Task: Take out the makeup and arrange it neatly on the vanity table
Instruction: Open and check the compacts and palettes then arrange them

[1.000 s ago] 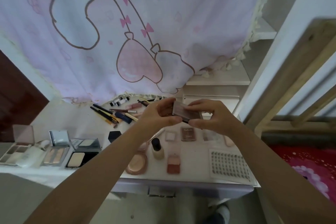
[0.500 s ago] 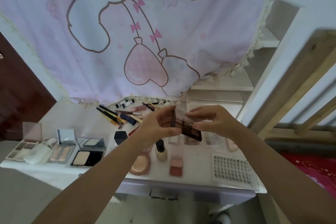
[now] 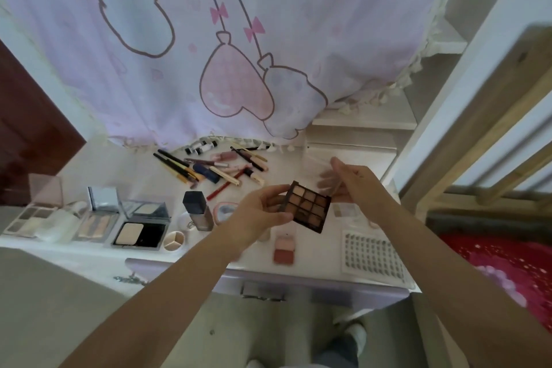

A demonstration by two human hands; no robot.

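I see the eyeshadow palette (image 3: 307,206), shut a second ago, now open above the vanity table (image 3: 313,273) front edge, left hand (image 3: 263,212) gripping its base, right hand (image 3: 355,182) pinching the clear lid (image 3: 324,172), ready to place.

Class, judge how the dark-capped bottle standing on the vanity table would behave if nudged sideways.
The bottle stands upright, tall and narrow with a chunky dark cap, so it would probably tip rather than slide. Its body looks squarish, so once down it likely wouldn't roll far. Falling, it might knock the open compact beside it.
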